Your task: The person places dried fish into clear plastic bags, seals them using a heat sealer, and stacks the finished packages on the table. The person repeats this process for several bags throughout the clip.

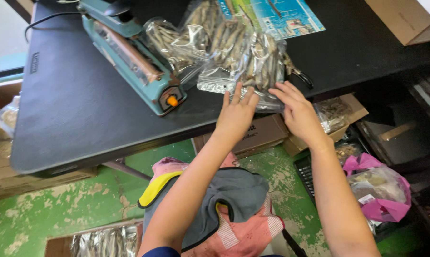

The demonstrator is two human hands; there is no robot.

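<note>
Closest to me, an apron [234, 214] in pink, grey and yellow covers the lap, and past it the floor [58, 209] shows worn green paint. At the bottom edge a box of dried fish [105, 240] is cut off, so I see only its top. To the right, a pink bag [379, 190] sits bunched by a dark crate, its contents hard to make out.

Both forearms reach up to the black table [81, 119]. I see the left hand [236, 114] lying flat, fingers spread, on the near edge of a clear bag of dried fish [253, 66]; it presses rather than grasps. The right hand [298, 112] rests open on the same bag's right corner, fingers extended, nothing clasped. That bag lies at the table's front edge, overlapping more fish bags [200, 33] piled behind it, and I cannot count them where they overlap.

Left of the pile stands a teal heat sealer [134, 57] with an orange knob, its far end cut off. Dark handles, perhaps pliers [298, 74], poke out from behind the bag. Cardboard boxes [262, 135] sit half hidden under the table. Farthest back lies a blue printed sheet [286, 16].
</note>
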